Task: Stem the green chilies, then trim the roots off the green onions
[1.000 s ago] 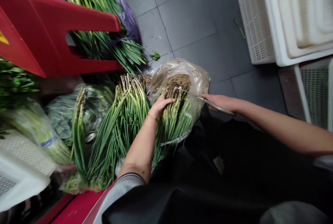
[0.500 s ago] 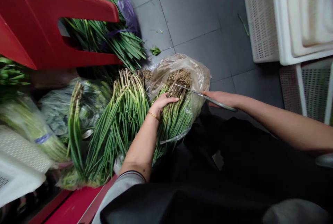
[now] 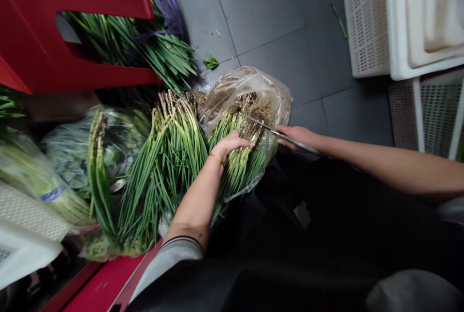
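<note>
My left hand [image 3: 232, 144] is closed round a bunch of green onions [image 3: 235, 169], thumb across the stems just below their roots. The bunch lies in an open clear plastic bag [image 3: 283, 96], its brown tangled roots [image 3: 264, 107] toward the far side. From the right, my right hand [image 3: 297, 137] grips a pair of scissors [image 3: 270, 129]. Their blades point left and reach the root ends above my left thumb; the tips are partly lost among the roots. To the left of the bag lies a pile of green onions [image 3: 165, 150] with bare pale ends.
A red plastic stool [image 3: 32, 26] lies at upper left, before more greens in a purple bag [image 3: 168, 0]. White baskets [image 3: 366, 26] are stacked at right on the grey tiled floor [image 3: 268, 7]. Bagged vegetables [image 3: 87, 140] and a white crate [image 3: 29, 254] are at left.
The root clump under the scissors has shifted right, and more pale cut ends show left of it. My left thumb has moved slightly right. The whole view has shifted a little.
</note>
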The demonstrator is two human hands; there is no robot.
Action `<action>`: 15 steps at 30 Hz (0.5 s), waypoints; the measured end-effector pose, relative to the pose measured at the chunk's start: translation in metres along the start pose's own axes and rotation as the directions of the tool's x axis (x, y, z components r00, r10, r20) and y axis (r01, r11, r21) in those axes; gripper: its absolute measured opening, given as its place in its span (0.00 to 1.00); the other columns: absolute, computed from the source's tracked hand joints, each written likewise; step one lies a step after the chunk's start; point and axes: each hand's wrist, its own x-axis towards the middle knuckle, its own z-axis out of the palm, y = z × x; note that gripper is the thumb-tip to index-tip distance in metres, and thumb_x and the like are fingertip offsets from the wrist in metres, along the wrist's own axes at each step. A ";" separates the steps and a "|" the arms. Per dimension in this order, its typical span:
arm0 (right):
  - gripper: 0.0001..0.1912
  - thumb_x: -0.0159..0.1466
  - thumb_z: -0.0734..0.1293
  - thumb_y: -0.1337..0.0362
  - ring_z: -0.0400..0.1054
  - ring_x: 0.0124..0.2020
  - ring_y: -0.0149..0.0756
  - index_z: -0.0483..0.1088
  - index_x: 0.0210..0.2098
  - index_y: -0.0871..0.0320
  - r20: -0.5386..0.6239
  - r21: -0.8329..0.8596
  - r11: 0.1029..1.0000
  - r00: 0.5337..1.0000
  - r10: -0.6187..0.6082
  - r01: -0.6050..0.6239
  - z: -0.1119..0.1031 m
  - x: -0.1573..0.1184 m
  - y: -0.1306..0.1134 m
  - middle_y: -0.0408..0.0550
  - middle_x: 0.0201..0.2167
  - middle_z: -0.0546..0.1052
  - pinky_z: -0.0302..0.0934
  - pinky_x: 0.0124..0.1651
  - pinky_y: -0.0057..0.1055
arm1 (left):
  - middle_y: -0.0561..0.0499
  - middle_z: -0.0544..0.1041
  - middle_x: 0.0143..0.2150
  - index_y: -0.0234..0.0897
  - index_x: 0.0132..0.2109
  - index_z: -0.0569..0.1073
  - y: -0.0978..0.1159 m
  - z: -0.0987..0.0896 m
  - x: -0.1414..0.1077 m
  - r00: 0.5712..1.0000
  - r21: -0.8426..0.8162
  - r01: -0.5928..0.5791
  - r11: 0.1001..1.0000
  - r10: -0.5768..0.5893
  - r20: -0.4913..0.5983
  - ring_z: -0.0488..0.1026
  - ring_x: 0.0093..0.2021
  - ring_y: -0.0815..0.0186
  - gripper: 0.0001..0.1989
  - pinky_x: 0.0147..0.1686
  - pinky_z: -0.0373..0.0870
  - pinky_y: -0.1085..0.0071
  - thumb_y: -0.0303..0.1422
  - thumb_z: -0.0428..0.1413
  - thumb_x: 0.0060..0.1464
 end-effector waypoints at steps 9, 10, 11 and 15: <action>0.16 0.67 0.58 0.57 0.74 0.36 0.44 0.67 0.49 0.59 0.075 -0.065 0.997 0.996 0.045 -0.041 0.001 -0.004 -0.001 0.55 0.38 0.78 0.60 0.36 0.33 | 0.47 0.80 0.32 0.30 0.33 0.77 -0.008 -0.001 0.002 0.999 -0.040 0.040 0.998 -0.041 -0.019 0.76 0.35 0.59 0.18 0.45 0.72 0.60 0.31 0.68 0.29; 0.17 0.67 0.59 0.56 0.73 0.37 0.44 0.66 0.50 0.59 0.078 -0.033 0.999 0.997 0.019 -0.017 -0.002 0.000 -0.002 0.56 0.39 0.78 0.61 0.37 0.32 | 0.48 0.79 0.32 0.29 0.32 0.77 -0.007 0.000 0.000 0.999 -0.006 0.022 1.000 -0.022 -0.035 0.76 0.35 0.60 0.17 0.45 0.72 0.61 0.31 0.68 0.30; 0.18 0.67 0.59 0.55 0.73 0.38 0.43 0.65 0.51 0.59 0.087 0.013 1.000 0.996 -0.023 0.022 -0.006 0.005 -0.002 0.56 0.40 0.78 0.61 0.37 0.32 | 0.48 0.79 0.32 0.29 0.33 0.77 -0.006 0.001 -0.001 0.999 0.032 0.006 0.999 -0.004 -0.047 0.75 0.35 0.61 0.17 0.45 0.71 0.61 0.31 0.68 0.30; 0.20 0.66 0.62 0.56 0.73 0.40 0.42 0.64 0.52 0.61 0.131 0.093 0.989 0.983 -0.130 0.118 -0.019 0.026 -0.011 0.57 0.42 0.77 0.62 0.39 0.30 | 0.49 0.79 0.33 0.29 0.34 0.77 -0.001 0.002 -0.006 0.999 0.114 0.001 0.993 0.005 -0.045 0.74 0.34 0.63 0.18 0.43 0.71 0.63 0.30 0.67 0.31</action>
